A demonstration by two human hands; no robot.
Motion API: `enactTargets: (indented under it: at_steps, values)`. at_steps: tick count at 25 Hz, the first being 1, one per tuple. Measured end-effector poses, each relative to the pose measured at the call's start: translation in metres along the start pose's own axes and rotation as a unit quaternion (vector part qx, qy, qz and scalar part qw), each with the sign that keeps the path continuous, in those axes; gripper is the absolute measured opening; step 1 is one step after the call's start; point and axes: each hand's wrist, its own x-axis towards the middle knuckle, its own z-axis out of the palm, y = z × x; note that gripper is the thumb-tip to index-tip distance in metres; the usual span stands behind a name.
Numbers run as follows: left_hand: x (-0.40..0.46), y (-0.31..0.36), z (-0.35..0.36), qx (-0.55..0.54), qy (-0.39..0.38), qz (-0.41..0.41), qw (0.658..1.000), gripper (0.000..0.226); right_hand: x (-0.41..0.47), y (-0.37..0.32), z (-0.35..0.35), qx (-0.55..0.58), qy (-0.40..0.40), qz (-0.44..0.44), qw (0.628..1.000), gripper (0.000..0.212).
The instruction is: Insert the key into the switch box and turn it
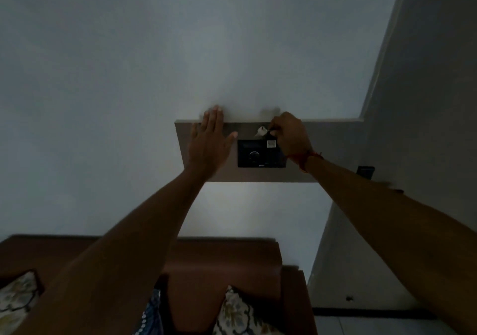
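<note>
Patterned cushions [237, 311] on the brown sofa [222, 262] lie nearest, below my arms. Farther up, my left hand [207, 143] presses flat and open on the wall panel [232, 174], holding nothing. My right hand [290, 136] pinches the key [261, 130] just above the black switch box [260, 154].

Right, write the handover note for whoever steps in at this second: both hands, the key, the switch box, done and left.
Left hand: open, flat against the grey panel left of the switch box.
Right hand: closed at the box's upper right corner, pinching a small dark piece with the pale key dangling beside it.
Done: key brought up to the box.
Unclear: whether anything sits in the lock; the fingers hide it.
Left: confirm insertion, then turn.
</note>
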Motion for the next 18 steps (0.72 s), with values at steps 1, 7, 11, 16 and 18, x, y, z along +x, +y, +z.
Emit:
enactTargets:
  at_steps: [1,7,11,16,18]
  values:
    - [-0.003,0.006,0.0,0.003,0.0,-0.005,1.0,0.077,-0.003,0.004,0.001,-0.012,-0.005,-0.014,1.0,0.008]
    - [-0.004,0.027,-0.005,0.014,0.011,-0.037,0.999,0.079,0.0,0.007,-0.003,-0.034,0.034,-0.113,0.992,0.009]
    - [-0.01,0.029,0.011,0.015,0.03,-0.076,0.997,0.083,0.004,0.009,0.005,-0.068,-0.004,-0.161,0.985,0.02]
    - [-0.01,0.016,0.029,0.046,0.009,-0.109,0.993,0.079,0.003,0.012,0.027,-0.074,-0.058,-0.144,0.985,0.018]
    - [-0.008,0.02,0.033,0.065,-0.019,-0.106,0.992,0.076,0.0,0.019,0.024,-0.099,-0.077,-0.127,0.984,0.018]
